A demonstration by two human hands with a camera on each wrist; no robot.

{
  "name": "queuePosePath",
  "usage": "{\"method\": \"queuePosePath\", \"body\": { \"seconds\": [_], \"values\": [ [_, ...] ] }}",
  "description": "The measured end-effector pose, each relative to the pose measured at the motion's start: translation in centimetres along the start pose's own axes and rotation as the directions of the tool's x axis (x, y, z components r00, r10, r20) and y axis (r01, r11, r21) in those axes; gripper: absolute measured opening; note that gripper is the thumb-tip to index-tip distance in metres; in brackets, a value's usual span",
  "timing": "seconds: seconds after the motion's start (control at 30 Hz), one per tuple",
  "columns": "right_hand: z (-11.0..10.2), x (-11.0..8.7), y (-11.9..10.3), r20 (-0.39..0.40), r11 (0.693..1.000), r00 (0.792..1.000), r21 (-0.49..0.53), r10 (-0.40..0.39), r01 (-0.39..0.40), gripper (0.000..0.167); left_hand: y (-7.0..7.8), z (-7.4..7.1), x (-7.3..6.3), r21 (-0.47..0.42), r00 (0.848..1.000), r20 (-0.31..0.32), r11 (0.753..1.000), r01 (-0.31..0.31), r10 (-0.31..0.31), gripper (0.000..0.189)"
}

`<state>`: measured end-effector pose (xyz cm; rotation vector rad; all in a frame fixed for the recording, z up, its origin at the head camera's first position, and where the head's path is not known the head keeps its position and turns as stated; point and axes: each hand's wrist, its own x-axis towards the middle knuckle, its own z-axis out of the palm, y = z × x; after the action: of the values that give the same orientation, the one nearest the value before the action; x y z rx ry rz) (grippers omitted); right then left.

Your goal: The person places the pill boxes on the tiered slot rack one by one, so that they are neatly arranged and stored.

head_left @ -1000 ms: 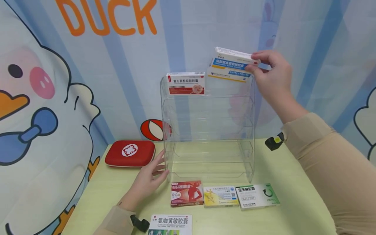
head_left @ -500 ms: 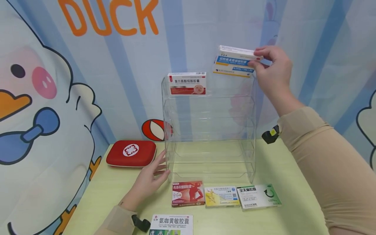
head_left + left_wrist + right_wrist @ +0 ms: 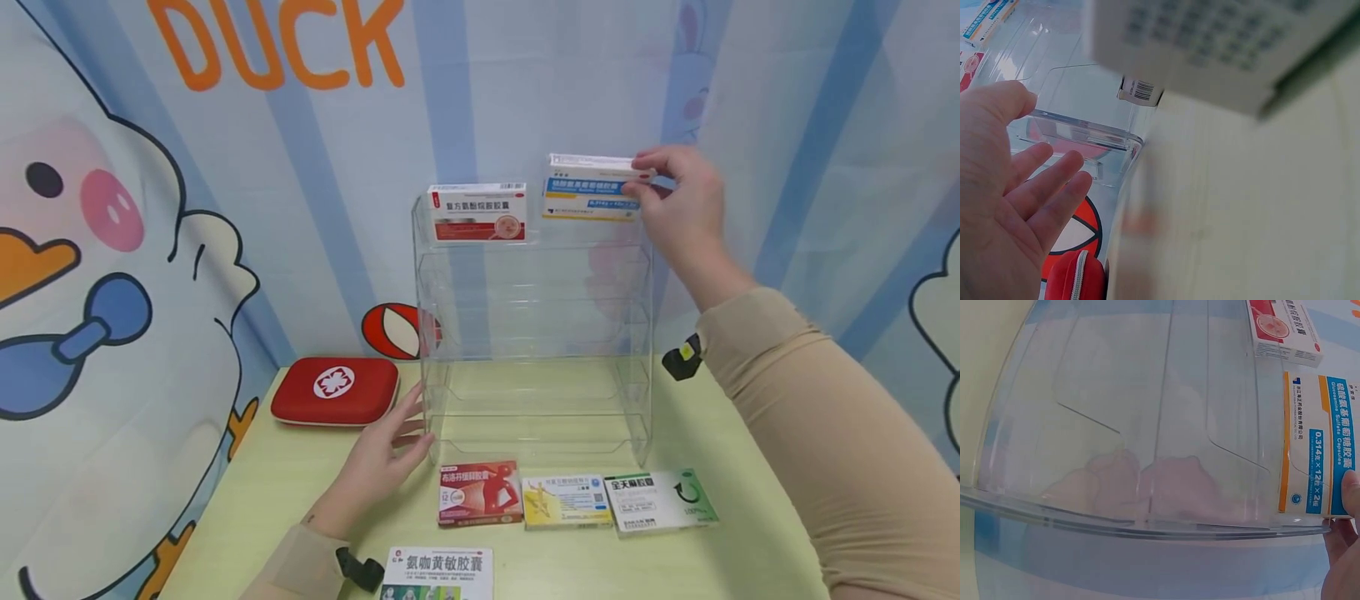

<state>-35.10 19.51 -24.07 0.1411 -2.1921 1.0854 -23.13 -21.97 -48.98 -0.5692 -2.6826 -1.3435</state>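
Observation:
At the top right of a clear acrylic tiered rack (image 3: 532,333), my right hand (image 3: 686,204) pinches a white, blue and yellow capsule box (image 3: 585,204) by its right end. The right wrist view shows this medicine box (image 3: 1313,444) upright behind the top tier's clear front panel, with the thumb on its face. To its left on that tier stands a red and white medicine box (image 3: 477,215). My left hand (image 3: 378,454) rests against the rack's lower left side, fingers spread; in the left wrist view the left hand (image 3: 1029,175) has its fingertips at the side panel's edge.
In front of the rack lie a red medicine box (image 3: 480,496), a yellow and white one (image 3: 566,502) and a green and white one (image 3: 660,502). Nearer is another white box (image 3: 437,575). A red zip case (image 3: 335,392) sits left on the table (image 3: 750,500), before a cartoon curtain.
My right hand first raised the blue and white capsule box slightly, then lowered it, levelled, into the rack's top tier beside the red and white box. The left hand stayed at the rack's side.

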Motion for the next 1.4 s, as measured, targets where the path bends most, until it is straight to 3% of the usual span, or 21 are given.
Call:
{"method": "queuePosePath", "body": {
  "seconds": [0.23, 0.5, 1.07, 1.4],
  "values": [
    [0.5, -0.6, 0.7, 0.014, 0.997, 0.997, 0.010, -0.071, 0.071, 0.025, 0.1, 0.0, 0.0, 0.008, 1.000, -0.003, 1.000, 0.009, -0.009, 0.090],
    [0.7, -0.9, 1.0, 0.012, 0.995, 0.995, -0.008, -0.100, 0.100, 0.025, -0.1, 0.1, 0.0, 0.005, 1.000, -0.001, 1.000, -0.009, 0.009, 0.089],
    [0.9, -1.0, 0.6, 0.054, 0.996, 0.995, -0.042, -0.079, 0.081, 0.030, 0.1, 0.0, -0.1, 0.012, 1.000, -0.010, 1.000, -0.011, 0.011, 0.090],
    [0.8, -2.3, 1.1, -0.048, 0.990, 0.991, 0.053, -0.127, 0.130, 0.028, 0.1, 0.0, 0.0, 0.012, 1.000, -0.005, 1.000, 0.000, 0.000, 0.089]
  ]
}}
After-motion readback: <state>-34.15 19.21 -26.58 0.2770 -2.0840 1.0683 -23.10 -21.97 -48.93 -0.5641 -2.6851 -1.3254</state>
